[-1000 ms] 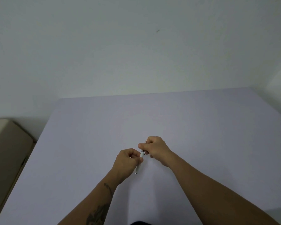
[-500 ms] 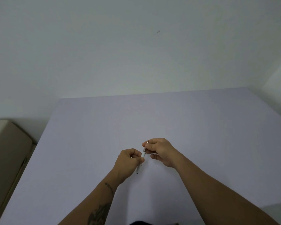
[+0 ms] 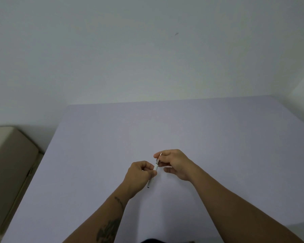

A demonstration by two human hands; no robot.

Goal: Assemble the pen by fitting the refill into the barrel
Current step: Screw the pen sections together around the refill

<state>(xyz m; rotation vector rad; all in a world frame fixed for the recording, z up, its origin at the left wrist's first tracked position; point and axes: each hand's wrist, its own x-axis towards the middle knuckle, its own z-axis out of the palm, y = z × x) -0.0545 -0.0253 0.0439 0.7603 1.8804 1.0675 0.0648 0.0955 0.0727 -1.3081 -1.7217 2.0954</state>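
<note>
Both bare forearms reach in from the bottom edge and meet over the middle of the pale lavender tabletop. The left hand is curled into a loose fist, knuckles up, thumb and fingers closed round the slim white plastic pen barrel. The barrel runs on a slant, its dark lower end poking out beneath the fist and pointing down towards the table, its upper end rising towards the other hand. The left forearm shows a dark tattoo near the bottom edge, with a smaller mark closer to the wrist.

The right hand comes in from the right, wrist bent slightly, thumb and forefinger pinched on the thin silvery metal refill piece that stands out of the barrel's upper end. Its remaining fingers hang loosely curled below the pinch, not touching anything. How far the refill sits inside the barrel cannot be told; the parts are too small. Both pieces are held in line, up off the table.

Off to the left, beside the table, sits a beige padded seat.
</note>
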